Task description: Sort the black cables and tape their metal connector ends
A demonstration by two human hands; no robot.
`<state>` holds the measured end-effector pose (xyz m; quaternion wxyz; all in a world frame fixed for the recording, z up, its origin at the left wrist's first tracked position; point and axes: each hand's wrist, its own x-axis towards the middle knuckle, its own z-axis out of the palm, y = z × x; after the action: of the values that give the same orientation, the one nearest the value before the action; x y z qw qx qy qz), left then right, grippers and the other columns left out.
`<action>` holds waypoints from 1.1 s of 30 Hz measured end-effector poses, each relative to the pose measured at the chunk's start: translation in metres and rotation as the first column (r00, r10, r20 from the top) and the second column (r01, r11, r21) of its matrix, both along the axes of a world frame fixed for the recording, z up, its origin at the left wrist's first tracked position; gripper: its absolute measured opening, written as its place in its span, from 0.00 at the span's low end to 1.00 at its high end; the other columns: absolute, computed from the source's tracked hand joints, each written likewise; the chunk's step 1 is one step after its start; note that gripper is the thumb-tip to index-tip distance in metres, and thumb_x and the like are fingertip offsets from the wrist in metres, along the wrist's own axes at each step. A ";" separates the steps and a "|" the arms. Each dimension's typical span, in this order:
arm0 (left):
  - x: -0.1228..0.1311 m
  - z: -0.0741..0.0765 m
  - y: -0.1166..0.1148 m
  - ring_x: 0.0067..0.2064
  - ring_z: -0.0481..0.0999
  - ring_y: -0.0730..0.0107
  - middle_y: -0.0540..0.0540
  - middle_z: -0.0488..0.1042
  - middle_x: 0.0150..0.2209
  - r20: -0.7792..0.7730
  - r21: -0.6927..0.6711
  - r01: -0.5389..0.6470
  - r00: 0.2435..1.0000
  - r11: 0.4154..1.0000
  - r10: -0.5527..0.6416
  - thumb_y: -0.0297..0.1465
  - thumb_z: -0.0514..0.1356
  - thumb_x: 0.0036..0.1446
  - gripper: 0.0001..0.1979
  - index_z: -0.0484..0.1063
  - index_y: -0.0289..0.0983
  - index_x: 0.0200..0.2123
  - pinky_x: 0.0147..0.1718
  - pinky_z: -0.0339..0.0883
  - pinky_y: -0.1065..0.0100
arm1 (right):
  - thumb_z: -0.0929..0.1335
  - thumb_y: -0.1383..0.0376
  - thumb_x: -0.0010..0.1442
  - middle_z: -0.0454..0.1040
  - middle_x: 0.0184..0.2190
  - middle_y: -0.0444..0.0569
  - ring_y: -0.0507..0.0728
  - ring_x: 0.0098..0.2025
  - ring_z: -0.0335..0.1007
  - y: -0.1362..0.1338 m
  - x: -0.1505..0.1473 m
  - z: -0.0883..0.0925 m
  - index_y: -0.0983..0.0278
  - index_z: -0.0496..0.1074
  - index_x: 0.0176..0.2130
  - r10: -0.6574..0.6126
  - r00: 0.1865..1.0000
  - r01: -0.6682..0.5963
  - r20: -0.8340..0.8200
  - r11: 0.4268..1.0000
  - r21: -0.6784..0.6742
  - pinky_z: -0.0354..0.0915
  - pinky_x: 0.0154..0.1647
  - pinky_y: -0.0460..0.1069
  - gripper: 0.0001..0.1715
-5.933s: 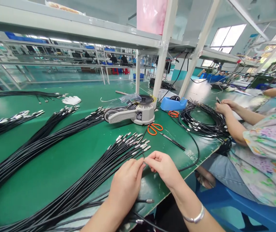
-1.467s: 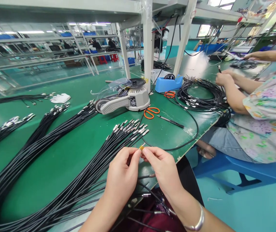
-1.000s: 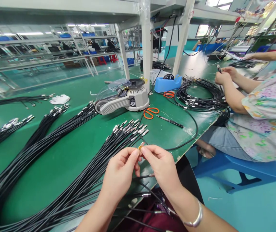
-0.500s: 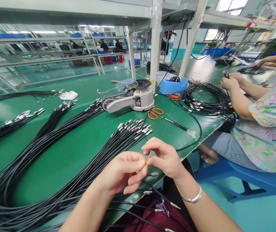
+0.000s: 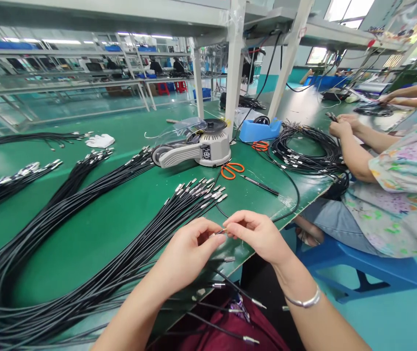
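Note:
My left hand [image 5: 189,248] and my right hand [image 5: 257,234] meet over the near edge of the green table [image 5: 120,214]. Both pinch the metal tip of one thin black cable [image 5: 222,231] between thumb and fingers. Just beyond my hands lies a bundle of black cables [image 5: 149,234] whose metal ends [image 5: 201,192] fan out on the table. Several loose cable ends [image 5: 230,302] hang over my lap below the table edge.
A grey tape dispenser [image 5: 197,148] stands mid-table, with orange scissors [image 5: 232,169] and a dark pen-like tool [image 5: 261,185] beside it. More cable bundles [image 5: 84,170] lie to the left. At the right a seated person's hands [image 5: 342,126] work above a coil of cables [image 5: 303,153].
My hands stayed together at the table edge, turning the cable tip; a small yellowish piece showed at my fingertips in the earlier frames, and now only a metal tip shows.

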<state>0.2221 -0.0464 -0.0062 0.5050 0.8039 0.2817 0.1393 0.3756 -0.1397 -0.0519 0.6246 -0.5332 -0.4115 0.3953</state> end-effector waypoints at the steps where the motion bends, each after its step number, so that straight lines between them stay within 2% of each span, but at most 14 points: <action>1: -0.001 0.001 0.000 0.26 0.69 0.73 0.49 0.75 0.30 -0.013 0.058 0.018 1.000 0.998 -0.017 0.35 0.57 0.54 0.09 0.75 0.38 0.35 0.23 0.62 0.73 | 0.71 0.59 0.53 0.75 0.27 0.45 0.52 0.30 0.69 -0.001 -0.001 0.001 0.64 0.76 0.33 -0.033 0.999 0.033 0.016 0.999 -0.023 0.66 0.34 0.48 0.11; 3: -0.003 0.003 -0.001 0.30 0.73 0.70 0.47 0.77 0.34 -0.058 0.135 0.062 0.997 0.989 -0.054 0.34 0.57 0.55 0.11 0.75 0.39 0.39 0.28 0.66 0.72 | 0.71 0.59 0.54 0.74 0.24 0.45 0.51 0.28 0.69 -0.003 -0.002 0.002 0.65 0.77 0.31 -0.081 0.996 0.082 0.025 0.996 -0.037 0.66 0.32 0.47 0.11; 6: -0.006 0.007 -0.002 0.35 0.75 0.68 0.48 0.78 0.36 -0.108 0.213 0.125 0.989 0.969 -0.104 0.33 0.54 0.58 0.11 0.75 0.40 0.39 0.34 0.67 0.71 | 0.70 0.58 0.54 0.74 0.24 0.44 0.51 0.28 0.69 -0.006 -0.004 0.002 0.65 0.76 0.30 -0.104 0.994 0.105 0.023 0.994 -0.030 0.66 0.32 0.47 0.11; 10: -0.014 0.011 -0.006 0.33 0.74 0.70 0.50 0.77 0.32 -0.175 0.284 0.170 0.977 0.944 -0.123 0.34 0.51 0.60 0.13 0.75 0.40 0.35 0.32 0.65 0.72 | 0.70 0.58 0.55 0.74 0.24 0.44 0.51 0.28 0.69 -0.012 -0.007 0.002 0.65 0.76 0.30 -0.092 0.994 0.094 0.063 0.995 -0.038 0.66 0.32 0.46 0.11; 14: -0.035 0.014 -0.003 0.34 0.73 0.71 0.51 0.76 0.33 -0.292 0.297 0.184 0.952 0.937 -0.095 0.35 0.51 0.60 0.12 0.74 0.40 0.34 0.34 0.64 0.73 | 0.70 0.58 0.55 0.74 0.25 0.44 0.51 0.29 0.69 -0.019 -0.010 -0.001 0.64 0.75 0.30 -0.097 0.991 0.102 0.091 0.994 -0.046 0.66 0.33 0.46 0.12; 18: -0.064 0.015 0.005 0.37 0.74 0.71 0.52 0.77 0.35 -0.348 0.292 0.144 0.937 0.946 -0.035 0.36 0.52 0.59 0.12 0.75 0.41 0.34 0.38 0.64 0.72 | 0.70 0.57 0.55 0.74 0.26 0.44 0.51 0.30 0.69 -0.022 -0.010 -0.005 0.63 0.76 0.31 -0.138 0.986 0.141 0.092 0.990 -0.021 0.66 0.34 0.46 0.11; 21: -0.082 0.015 0.007 0.40 0.74 0.69 0.51 0.77 0.38 -0.358 0.298 0.055 0.932 0.953 0.058 0.38 0.53 0.58 0.13 0.76 0.42 0.35 0.41 0.65 0.71 | 0.70 0.57 0.55 0.75 0.27 0.44 0.51 0.30 0.69 -0.023 -0.009 -0.006 0.62 0.76 0.31 -0.160 0.983 0.160 0.087 0.987 0.002 0.66 0.34 0.45 0.11; 23: -0.090 0.014 0.005 0.42 0.74 0.68 0.51 0.77 0.40 -0.358 0.264 -0.015 0.927 0.964 0.112 0.38 0.54 0.57 0.13 0.76 0.42 0.40 0.43 0.65 0.71 | 0.71 0.56 0.54 0.75 0.26 0.45 0.51 0.30 0.69 -0.024 -0.008 -0.007 0.62 0.76 0.31 -0.161 0.983 0.162 0.085 0.987 -0.002 0.66 0.34 0.46 0.11; 27: -0.097 0.012 0.002 0.40 0.75 0.69 0.52 0.77 0.37 -0.349 0.166 -0.053 0.931 0.985 0.108 0.36 0.54 0.56 0.18 0.70 0.43 0.50 0.42 0.66 0.71 | 0.71 0.55 0.52 0.75 0.26 0.46 0.51 0.29 0.69 -0.024 -0.007 -0.007 0.63 0.77 0.30 -0.170 0.982 0.174 0.077 0.984 -0.046 0.66 0.33 0.46 0.14; 33: -0.095 0.006 0.006 0.44 0.75 0.67 0.51 0.77 0.44 -0.366 0.165 -0.033 0.926 0.986 0.093 0.39 0.54 0.57 0.15 0.74 0.42 0.43 0.46 0.65 0.70 | 0.72 0.53 0.50 0.74 0.22 0.46 0.51 0.25 0.68 -0.021 -0.005 -0.008 0.66 0.77 0.28 -0.140 0.990 0.136 -0.021 0.982 -0.133 0.65 0.28 0.46 0.17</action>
<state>0.1274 -0.0401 -0.0006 0.3734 0.8431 0.3865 0.0219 0.3710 -0.1604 -0.0599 0.6205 -0.5942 -0.3369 0.3852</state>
